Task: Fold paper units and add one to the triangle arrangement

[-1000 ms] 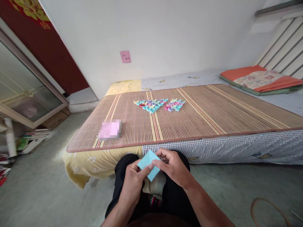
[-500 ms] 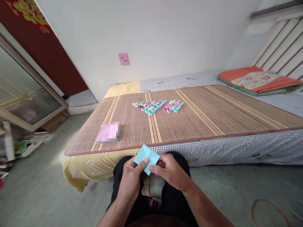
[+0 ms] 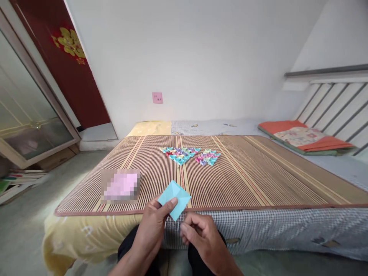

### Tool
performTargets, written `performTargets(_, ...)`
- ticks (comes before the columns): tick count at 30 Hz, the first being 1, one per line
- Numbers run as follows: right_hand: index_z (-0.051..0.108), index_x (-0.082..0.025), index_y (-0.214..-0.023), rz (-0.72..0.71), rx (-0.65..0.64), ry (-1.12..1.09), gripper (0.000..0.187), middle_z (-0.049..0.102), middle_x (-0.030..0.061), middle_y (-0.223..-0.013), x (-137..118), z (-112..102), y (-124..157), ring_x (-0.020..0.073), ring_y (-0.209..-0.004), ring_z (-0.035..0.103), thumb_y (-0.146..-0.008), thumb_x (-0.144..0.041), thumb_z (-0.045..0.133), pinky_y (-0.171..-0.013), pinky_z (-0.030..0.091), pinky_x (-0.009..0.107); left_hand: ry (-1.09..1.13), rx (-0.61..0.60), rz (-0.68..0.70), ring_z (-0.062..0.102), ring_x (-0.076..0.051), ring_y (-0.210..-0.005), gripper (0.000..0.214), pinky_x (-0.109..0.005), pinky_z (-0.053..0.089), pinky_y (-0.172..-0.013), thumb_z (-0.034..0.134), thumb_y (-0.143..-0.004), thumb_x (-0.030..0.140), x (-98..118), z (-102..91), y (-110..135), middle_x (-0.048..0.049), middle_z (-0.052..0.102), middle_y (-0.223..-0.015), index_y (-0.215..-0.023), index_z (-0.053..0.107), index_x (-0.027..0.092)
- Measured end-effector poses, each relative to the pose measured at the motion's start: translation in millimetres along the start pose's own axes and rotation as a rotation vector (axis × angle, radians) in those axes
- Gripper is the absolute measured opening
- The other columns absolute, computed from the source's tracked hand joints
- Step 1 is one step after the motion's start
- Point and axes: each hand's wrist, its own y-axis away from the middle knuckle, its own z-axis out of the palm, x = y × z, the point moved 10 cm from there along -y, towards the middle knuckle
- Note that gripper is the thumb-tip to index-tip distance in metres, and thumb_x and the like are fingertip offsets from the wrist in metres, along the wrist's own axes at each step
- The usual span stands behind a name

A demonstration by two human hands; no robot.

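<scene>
A light blue square of paper with crease lines across it is pinched in my left hand, the thumb on top and the fingers beneath. My right hand is just to the lower right of the paper, apart from it, fingers curled in; whether anything is inside them I cannot make out. Beyond the paper, a larger group of folded colourful paper pieces lies on the striped mat. Beside it on the right lies a smaller group of folded paper pieces.
A blurred-out pink item lies on the mat's left. At the back right is a folded orange quilt near a barred bed rail. A pink note is on the wall. A glass-panelled door stands at left.
My right hand has come off the blue paper and moved down, its fingers curling. The left hand still holds the paper. The camera view has tilted up.
</scene>
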Motion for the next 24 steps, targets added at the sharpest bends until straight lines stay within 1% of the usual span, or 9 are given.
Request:
performTargets(2, 0.063, -0.017, -0.075, -0.015, -0.002, -0.05, 0.039, 0.061, 0.0019, -0.071, 1, 0, -6, 0.0145, -0.065, 0.057, -0.097, -0.049, 0.065, -0.063, 0.047, 0.026, -0.024, -0.037, 0.014, 0.053, -0.012, -0.053, 0.033, -0.023, 0.047, -0.055, 0.092, -0.069, 0.037, 4, 6.9, -6, -0.0007, 0.065, -0.06, -0.069, 0.07, 0.013)
performTargets(5, 0.067, -0.016, -0.078, -0.001, 0.042, -0.054, 0.042, 0.061, 0.0017, -0.069, 6, 0, -17, 0.0146, -0.064, 0.057, -0.095, -0.054, 0.068, -0.062, 0.047, 0.026, -0.044, -0.087, -0.027, 0.049, -0.012, -0.042, 0.031, -0.024, 0.043, -0.044, 0.091, -0.069, 0.037, -3, 16.1, -11, 0.0011, 0.061, -0.053, -0.068, 0.07, 0.014)
performTargets(8, 0.07, -0.015, -0.08, 0.025, 0.041, -0.018, 0.045, 0.06, 0.0015, -0.065, 13, 8, -25, 0.0144, -0.06, 0.057, -0.097, -0.056, 0.065, -0.06, 0.047, 0.026, -0.001, -0.04, -0.054, 0.043, -0.01, -0.035, 0.033, -0.023, 0.036, -0.035, 0.091, -0.068, 0.039, -7, 10.4, -14, 0.0037, 0.055, -0.049, -0.066, 0.067, 0.016)
performTargets(10, 0.07, -0.015, -0.079, 0.05, -0.063, 0.01, 0.046, 0.061, 0.0015, -0.064, 17, 19, -29, 0.0139, -0.059, 0.057, -0.097, -0.057, 0.064, -0.059, 0.047, 0.025, 0.019, 0.013, -0.008, 0.047, -0.01, -0.041, 0.033, -0.022, 0.039, -0.039, 0.091, -0.068, 0.039, 1, 0.8, -17, 0.0022, 0.06, -0.054, -0.068, 0.069, 0.015)
performTargets(12, 0.068, -0.015, -0.076, 0.066, -0.111, 0.032, 0.047, 0.062, 0.002, -0.066, 16, 21, -31, 0.0139, -0.06, 0.057, -0.097, -0.057, 0.064, -0.059, 0.047, 0.024, 0.006, 0.032, 0.068, 0.053, -0.011, -0.052, 0.03, -0.022, 0.045, -0.051, 0.091, -0.07, 0.038, 16, -6.5, -18, -0.0003, 0.065, -0.061, -0.07, 0.072, 0.014)
performTargets(16, 0.068, -0.017, -0.079, -0.049, 0.112, -0.024, 0.048, 0.064, 0.0036, -0.072, -10, -13, -39, 0.0163, -0.068, 0.06, -0.103, -0.056, 0.054, -0.069, 0.052, 0.027, -0.088, -0.016, 0.14, 0.048, -0.011, -0.057, 0.031, -0.022, 0.043, -0.058, 0.088, -0.074, 0.039, 32, -9.3, -14, 0.0005, 0.062, -0.059, -0.065, 0.073, 0.015)
performTargets(18, 0.069, -0.018, -0.087, -0.091, 0.099, -0.034, 0.04, 0.063, 0.003, -0.075, -21, -14, -42, 0.0171, -0.071, 0.06, -0.101, -0.054, 0.06, -0.071, 0.053, 0.028, -0.116, -0.01, 0.134, 0.044, -0.01, -0.058, 0.031, -0.021, 0.039, -0.057, 0.089, -0.073, 0.04, 31, -12.4, -12, 0.0016, 0.059, -0.06, -0.066, 0.074, 0.015)
performTargets(20, 0.069, -0.018, -0.088, -0.104, 0.097, 0.021, 0.032, 0.059, 0.0004, -0.074, -27, -11, -44, 0.0148, -0.066, 0.055, -0.098, -0.048, 0.067, -0.064, 0.049, 0.025, -0.123, 0.001, 0.109, 0.04, -0.01, -0.057, 0.032, -0.021, 0.036, -0.054, 0.09, -0.071, 0.042, 27, -16.2, -10, 0.0027, 0.056, -0.059, -0.068, 0.074, 0.015)
performTargets(24, 0.063, -0.018, -0.077, -0.114, 0.156, 0.089, 0.032, 0.046, -0.0036, -0.066, -29, -4, -45, 0.0111, -0.058, 0.041, -0.098, -0.042, 0.066, -0.053, 0.037, 0.022, -0.146, 0.022, 0.08, 0.039, -0.01, -0.057, 0.034, -0.021, 0.033, -0.053, 0.091, -0.068, 0.044, 24, -23.9, -6, 0.0026, 0.057, -0.062, -0.077, 0.077, 0.015)
